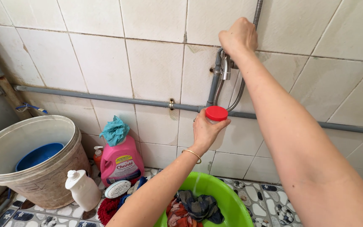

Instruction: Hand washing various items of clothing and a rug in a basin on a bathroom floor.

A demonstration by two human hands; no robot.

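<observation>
My right hand (238, 37) is closed around the metal tap (225, 66) fixed to the tiled wall. Just below the tap's spout, my left hand (206, 131) holds a clear jar with a red lid (216, 113). A gold bracelet sits on my left wrist. Under both arms a green basin (227, 195) holds wet, dark and patterned clothes (192, 209).
A grey pipe (106, 99) runs along the wall. On the left stands a large beige bucket (55, 176) with a blue bowl (38, 154) inside. A pink detergent jug (120, 162), a white bottle (82, 189) and a scrubbing brush (117, 188) stand on the patterned floor.
</observation>
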